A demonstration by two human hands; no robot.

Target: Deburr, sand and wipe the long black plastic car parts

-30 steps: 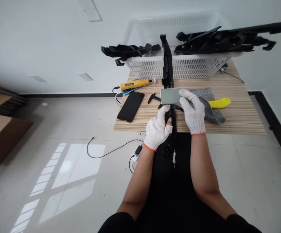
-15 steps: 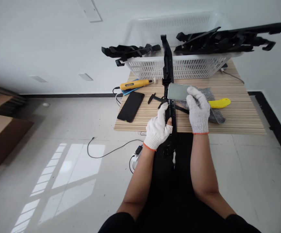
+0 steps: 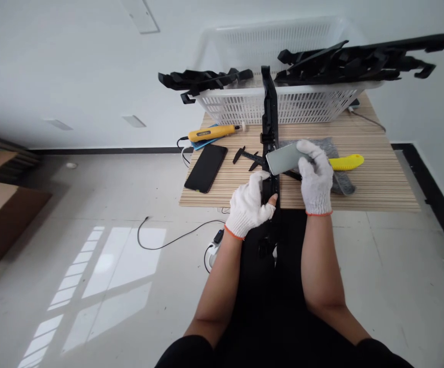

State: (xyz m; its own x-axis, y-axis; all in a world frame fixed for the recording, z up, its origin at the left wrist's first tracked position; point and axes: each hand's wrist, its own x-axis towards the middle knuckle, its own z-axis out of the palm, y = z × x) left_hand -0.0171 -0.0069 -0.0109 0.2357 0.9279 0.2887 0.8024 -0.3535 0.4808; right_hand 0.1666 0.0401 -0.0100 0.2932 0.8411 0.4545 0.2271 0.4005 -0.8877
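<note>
The right hand is closed on a grey plate, long axis slanting left over the black bar; the left hand clasps the bar.

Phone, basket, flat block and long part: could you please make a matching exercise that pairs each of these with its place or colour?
Things:
1. Phone
2. Basket
3. Flat block
4. Long part

Places or colours:
A. Held in the left hand
B. White with slots
C. Held in the right hand
D. Lying flat on the table

Right pairs: 1-D, 2-B, 3-C, 4-A
</note>
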